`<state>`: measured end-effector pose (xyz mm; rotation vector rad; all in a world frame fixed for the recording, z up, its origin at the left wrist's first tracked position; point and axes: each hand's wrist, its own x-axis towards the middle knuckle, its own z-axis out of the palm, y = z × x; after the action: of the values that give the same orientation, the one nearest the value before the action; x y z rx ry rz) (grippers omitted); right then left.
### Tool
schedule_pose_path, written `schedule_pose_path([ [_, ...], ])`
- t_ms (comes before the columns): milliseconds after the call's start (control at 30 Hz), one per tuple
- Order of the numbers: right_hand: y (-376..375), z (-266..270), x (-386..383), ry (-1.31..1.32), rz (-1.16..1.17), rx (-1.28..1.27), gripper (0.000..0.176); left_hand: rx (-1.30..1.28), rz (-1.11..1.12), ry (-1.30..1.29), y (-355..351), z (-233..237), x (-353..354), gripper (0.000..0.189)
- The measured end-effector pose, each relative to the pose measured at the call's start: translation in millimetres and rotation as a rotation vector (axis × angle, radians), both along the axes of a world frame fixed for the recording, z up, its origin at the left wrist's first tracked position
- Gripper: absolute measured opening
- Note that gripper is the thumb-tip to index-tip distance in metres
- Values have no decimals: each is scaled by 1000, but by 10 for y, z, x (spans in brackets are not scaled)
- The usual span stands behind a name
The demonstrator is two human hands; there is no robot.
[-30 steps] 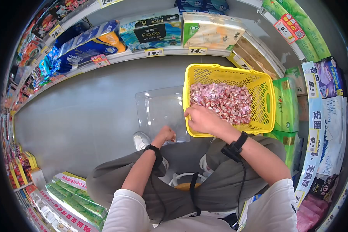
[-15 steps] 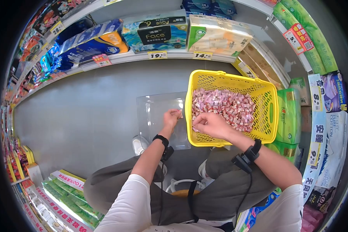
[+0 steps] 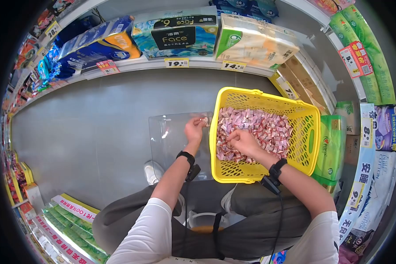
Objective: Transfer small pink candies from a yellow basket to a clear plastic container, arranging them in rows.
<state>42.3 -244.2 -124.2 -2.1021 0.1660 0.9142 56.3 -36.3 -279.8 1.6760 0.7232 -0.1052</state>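
Observation:
A yellow basket [image 3: 268, 174] stands on the floor, with many small pink wrapped candies [image 3: 255, 127] in it. My left hand [image 3: 194, 130] is over a clear plastic box [image 3: 165, 132] beside the basket, its fingers closed on a small pink wrapped candy [image 3: 203, 119]. My right hand [image 3: 244, 143] is over the candies inside the basket, with thumb and fingers pinched together. Whatever is between those fingertips is too small to make out.
Shelves with tissue packs [image 3: 176, 35] run along the far side. Green tissue packs [image 3: 330, 145] are right of the basket. More shelving with green packs [image 3: 75, 224] is at the lower left. My legs and a white shoe [image 3: 152, 172] are near the box.
My right hand has moved from the basket's left rim to over the candies. My left hand still holds a candy over the clear box. The whole view has shifted slightly.

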Motion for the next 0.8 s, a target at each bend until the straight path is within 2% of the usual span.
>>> schedule_pose_path([
  [100,24,-139,-120,-83,55,-23,24,99,-25,3,-7,-32,-17,28],
  [233,25,-178,-145,-163,175,-105,23,93,-75,-82,-22,-139,-83,28],
  [300,8,-195,-77,-183,215,-134,24,244,-103,-119,0,-199,-77,28],
  [333,-21,-331,-81,-321,229,-129,24,240,-103,-119,-4,-173,-87,28],
  [400,28,-452,-73,-370,215,-141,25,319,-148,-126,13,-142,-138,27],
  [467,52,-513,-41,-420,201,-148,26,276,-64,-110,2,-219,-133,28],
  [533,79,-513,-34,-448,287,-93,29,239,11,-87,48,-228,-169,28],
  [600,67,-584,28,-453,304,-108,30,285,-258,-141,116,-214,-174,33],
  [700,12,-606,44,-449,379,-134,33,339,-379,-127,127,-261,-197,42],
  [800,74,-525,33,-419,432,-165,36,289,-343,-174,124,-403,-202,49],
])
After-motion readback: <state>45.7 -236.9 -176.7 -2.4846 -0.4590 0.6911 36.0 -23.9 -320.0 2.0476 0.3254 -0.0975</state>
